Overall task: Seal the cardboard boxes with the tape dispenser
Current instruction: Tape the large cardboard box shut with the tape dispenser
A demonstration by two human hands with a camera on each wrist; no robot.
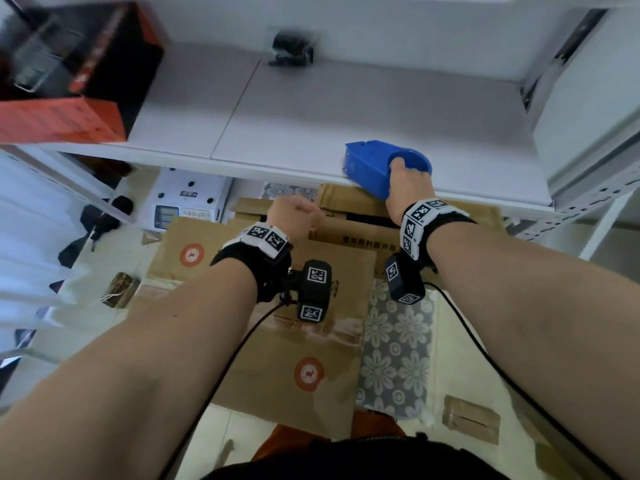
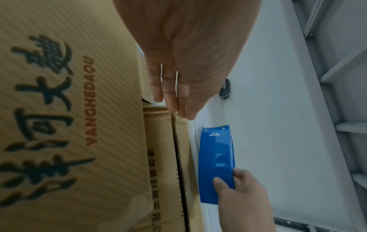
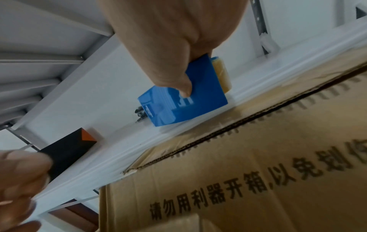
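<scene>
A blue tape dispenser [image 1: 370, 164] [image 2: 216, 157] [image 3: 198, 102] sits at the front edge of a white shelf [image 1: 277, 126], its yellowish tape roll [image 3: 222, 75] showing at the back. My right hand [image 1: 408, 188] [image 3: 168, 47] grips its rear end, thumb on the side face. Brown cardboard boxes [image 1: 270, 323] [image 2: 69, 125] [image 3: 248, 180] with printed characters stand on the floor below the shelf; the flaps of one meet at a dark seam [image 2: 179, 157]. My left hand [image 1: 294, 213] [image 2: 188, 62] hovers over the boxes, fingers relaxed and holding nothing.
A black and orange carton [image 1: 69, 71] stands on the shelf at the left, and a small black object [image 1: 291, 50] lies at its back. A white box [image 1: 187, 199] sits under the shelf. Grey shelf uprights [image 1: 588, 98] rise at the right. Floral floor tiles [image 1: 394, 341] show beside the boxes.
</scene>
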